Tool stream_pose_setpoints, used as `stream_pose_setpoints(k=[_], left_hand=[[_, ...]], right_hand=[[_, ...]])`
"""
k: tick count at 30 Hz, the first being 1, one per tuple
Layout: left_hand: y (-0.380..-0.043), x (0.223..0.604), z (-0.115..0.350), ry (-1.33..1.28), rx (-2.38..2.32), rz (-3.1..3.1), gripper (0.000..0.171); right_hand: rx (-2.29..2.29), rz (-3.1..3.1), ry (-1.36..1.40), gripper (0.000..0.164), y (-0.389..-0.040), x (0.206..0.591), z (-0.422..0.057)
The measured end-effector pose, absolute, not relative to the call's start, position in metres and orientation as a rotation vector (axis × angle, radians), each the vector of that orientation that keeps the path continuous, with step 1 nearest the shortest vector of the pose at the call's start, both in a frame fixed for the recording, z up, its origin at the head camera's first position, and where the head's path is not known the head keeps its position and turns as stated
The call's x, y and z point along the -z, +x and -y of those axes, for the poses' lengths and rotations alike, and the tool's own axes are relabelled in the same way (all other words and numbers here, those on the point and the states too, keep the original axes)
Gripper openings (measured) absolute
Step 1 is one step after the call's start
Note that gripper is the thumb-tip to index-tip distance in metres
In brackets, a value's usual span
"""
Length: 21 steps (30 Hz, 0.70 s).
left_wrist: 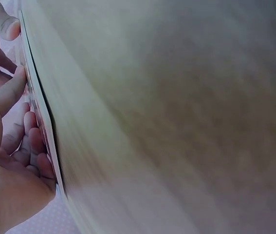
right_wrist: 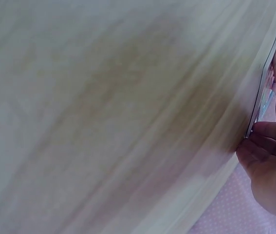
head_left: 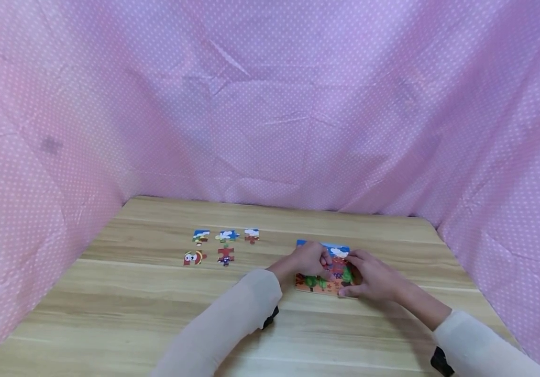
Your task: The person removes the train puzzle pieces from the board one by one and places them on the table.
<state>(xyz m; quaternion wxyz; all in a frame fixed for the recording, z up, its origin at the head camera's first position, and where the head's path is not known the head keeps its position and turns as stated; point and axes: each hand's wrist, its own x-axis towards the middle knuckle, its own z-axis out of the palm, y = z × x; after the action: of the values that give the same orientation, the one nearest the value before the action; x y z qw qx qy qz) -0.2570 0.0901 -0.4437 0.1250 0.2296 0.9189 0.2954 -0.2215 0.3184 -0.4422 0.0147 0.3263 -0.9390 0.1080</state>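
We're handling a jigsaw board [head_left: 314, 288] on the surface [head_left: 166, 293], right of some loose jigsaw pieces [head_left: 226, 252]. Our right hand [head_left: 373, 275] is gripping its edges, fingers bent; we can't tell if our left hand [head_left: 309, 259] is pinching anything. We're guessing light, stiffish, safest by the edges.

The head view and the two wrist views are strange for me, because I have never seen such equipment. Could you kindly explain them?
There is no machine here: a person works with a bare left hand and right hand. The head camera looks forward and down; the other two cameras, one on each wrist, look closely at that hand's work. On the wooden table lie five loose puzzle pieces and, to their right, a colourful puzzle board. The right hand holds the board's right side. The left hand is over the board; whether it pinches a piece is unclear.
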Motion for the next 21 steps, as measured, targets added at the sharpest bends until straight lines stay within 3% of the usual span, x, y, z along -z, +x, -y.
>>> stream_pose_setpoints(k=[21], left_hand=[[-0.2499,0.4425,-0.0957,0.546,-1.027,-2.668,0.022]], right_hand=[[-0.503,2.958,0.983,0.101,-0.2242,0.4431,-0.3163]])
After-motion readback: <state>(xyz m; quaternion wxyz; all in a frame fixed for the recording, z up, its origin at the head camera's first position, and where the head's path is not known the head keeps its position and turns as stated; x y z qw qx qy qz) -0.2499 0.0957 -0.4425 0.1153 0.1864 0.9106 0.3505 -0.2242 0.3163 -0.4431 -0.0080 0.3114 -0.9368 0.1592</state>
